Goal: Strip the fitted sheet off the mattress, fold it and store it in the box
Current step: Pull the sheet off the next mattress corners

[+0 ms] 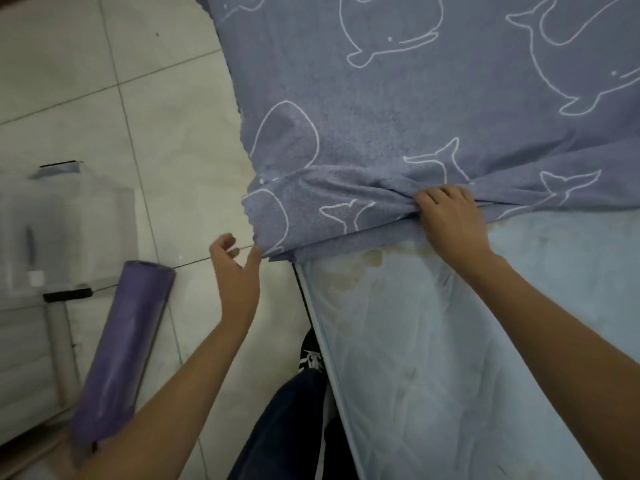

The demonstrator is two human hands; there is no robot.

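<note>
- Right hand (pixel 450 220) is gripping a bunched fold of the fitted sheet (pixel 398 109), with its fingers curled into the cloth at centre right.
- Left hand (pixel 235 268) is hovering at frame centre with fingers loosely apart, holding nothing, its thumb just beside the sheet's loose corner.
- Blue-violet sheet with white whale outlines is covering the upper right of the frame.
- Pale blue mattress (pixel 485 341) is showing bare and stained at lower right.
- Clear plastic box (pixel 52 230) is standing on the tiled floor (pixel 156 116) at left, with a purple rolled mat (pixel 121 348) lying just below it.

Purple rolled mat (pixel 121 351) lying on pale tiled floor (pixel 166 98), black-and-white shoe (pixel 310 355), dark trouser leg (pixel 287 427)
</note>
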